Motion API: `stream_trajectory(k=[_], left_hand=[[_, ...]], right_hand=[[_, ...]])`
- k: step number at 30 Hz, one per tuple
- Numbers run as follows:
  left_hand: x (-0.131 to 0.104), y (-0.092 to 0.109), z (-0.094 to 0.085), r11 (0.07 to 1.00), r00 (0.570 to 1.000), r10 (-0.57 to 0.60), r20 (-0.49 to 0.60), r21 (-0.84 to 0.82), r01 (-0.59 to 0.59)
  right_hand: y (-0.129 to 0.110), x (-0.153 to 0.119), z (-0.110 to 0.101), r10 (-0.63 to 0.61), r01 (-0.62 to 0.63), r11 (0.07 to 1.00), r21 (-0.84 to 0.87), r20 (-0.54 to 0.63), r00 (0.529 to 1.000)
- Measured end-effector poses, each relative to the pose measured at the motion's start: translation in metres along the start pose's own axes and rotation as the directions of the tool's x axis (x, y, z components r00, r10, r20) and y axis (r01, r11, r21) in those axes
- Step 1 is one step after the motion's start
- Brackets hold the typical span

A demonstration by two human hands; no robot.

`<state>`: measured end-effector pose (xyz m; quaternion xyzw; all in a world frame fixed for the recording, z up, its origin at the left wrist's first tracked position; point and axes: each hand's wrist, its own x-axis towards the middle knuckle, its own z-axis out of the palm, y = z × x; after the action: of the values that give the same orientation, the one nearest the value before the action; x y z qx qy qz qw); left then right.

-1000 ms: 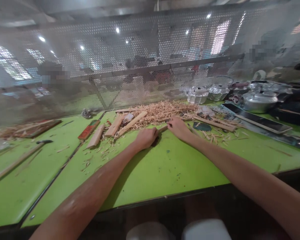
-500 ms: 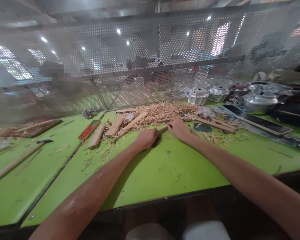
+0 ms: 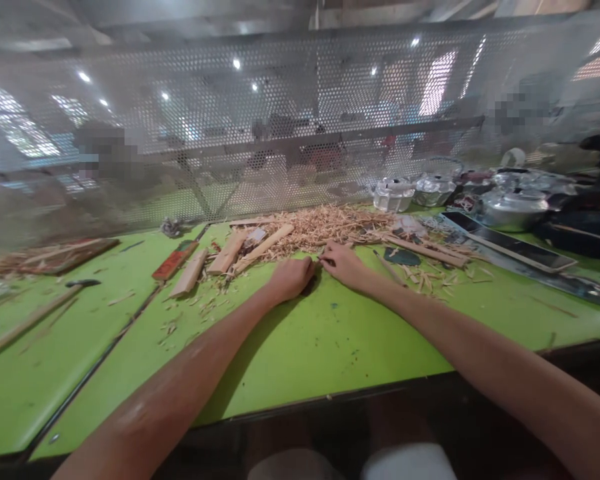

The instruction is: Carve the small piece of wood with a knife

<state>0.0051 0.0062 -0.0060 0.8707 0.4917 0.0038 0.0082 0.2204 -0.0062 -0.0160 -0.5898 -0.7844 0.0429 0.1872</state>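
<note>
Right grip [image 3: 345, 267] leftward; green tabletop [image 3: 300, 353], perforated screen [image 3: 350, 163]

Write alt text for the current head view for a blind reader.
A person's curled left hand and right hand nearly meet over a green worktable, anything held unclear. Wood shavings lie heaped beyond, with wooden pieces to the left and shiny metal vessels back right.

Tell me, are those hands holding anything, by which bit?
The left hand seems closed around one end of a small piece, mostly hidden. The right hand is at its other end, maybe pinching; what the piece is, I cannot tell.
</note>
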Motion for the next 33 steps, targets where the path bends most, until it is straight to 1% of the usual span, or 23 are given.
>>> stream_trajectory(k=[6,8,11,12,13,16,18,20,24,26,28,30,33], left_hand=[[0.001,0.000,0.001,1.000,1.000,-0.024,-0.007,-0.012,0.024],[0.001,0.001,0.002,1.000,1.000,-0.023,-0.008,0.012,0.023],[0.001,0.000,0.002,1.000,1.000,-0.005,-0.005,0.025,0.005],[0.000,0.000,0.002,1.000,1.000,-0.001,-0.005,0.020,0.001],[0.000,0.000,0.001,1.000,1.000,0.000,-0.005,0.012,0.001],[0.000,0.001,-0.001,1.000,1.000,-0.008,-0.002,-0.018,0.008],[0.000,0.001,-0.001,0.999,1.000,-0.007,0.007,-0.035,0.007],[0.001,0.000,-0.001,0.999,1.000,-0.003,0.012,-0.036,0.003],[0.001,-0.002,0.002,1.000,1.000,0.013,-0.003,0.011,-0.013],[0.001,-0.001,0.002,1.000,1.000,0.014,0.002,0.011,-0.014],[0.001,0.000,0.001,1.000,1.000,0.000,0.006,-0.010,0.000],[0.001,0.001,0.000,1.000,1.000,-0.015,0.000,-0.025,0.015],[0.000,0.001,0.000,1.000,1.000,-0.021,-0.001,-0.011,0.021]], right_hand=[[0.005,0.002,-0.008,0.098,-0.101,0.994,-0.050,-0.051,0.994],[0.002,0.002,-0.007,0.069,-0.071,0.997,-0.043,-0.038,0.997],[-0.006,0.002,-0.001,-0.036,0.036,0.999,-0.008,0.004,0.999],[-0.006,0.002,0.000,-0.051,0.051,0.999,-0.005,0.010,0.999],[-0.006,0.002,0.001,-0.046,0.046,0.999,-0.010,0.007,0.999],[0.003,0.004,-0.002,0.038,-0.039,0.998,-0.054,-0.029,0.999],[0.006,0.005,-0.004,0.064,-0.067,0.995,-0.068,-0.049,0.997],[0.003,0.003,-0.003,0.042,-0.044,0.997,-0.062,-0.039,0.998],[-0.007,0.001,0.003,-0.037,0.038,0.999,-0.023,0.028,0.999],[-0.005,0.002,0.002,-0.006,0.007,1.000,-0.029,0.031,1.000],[0.001,0.003,-0.001,0.056,-0.056,0.997,-0.053,0.007,0.998],[0.005,0.003,-0.005,0.092,-0.092,0.993,-0.073,-0.014,0.996],[0.000,0.001,-0.006,0.049,-0.048,0.996,-0.069,0.014,0.999]])
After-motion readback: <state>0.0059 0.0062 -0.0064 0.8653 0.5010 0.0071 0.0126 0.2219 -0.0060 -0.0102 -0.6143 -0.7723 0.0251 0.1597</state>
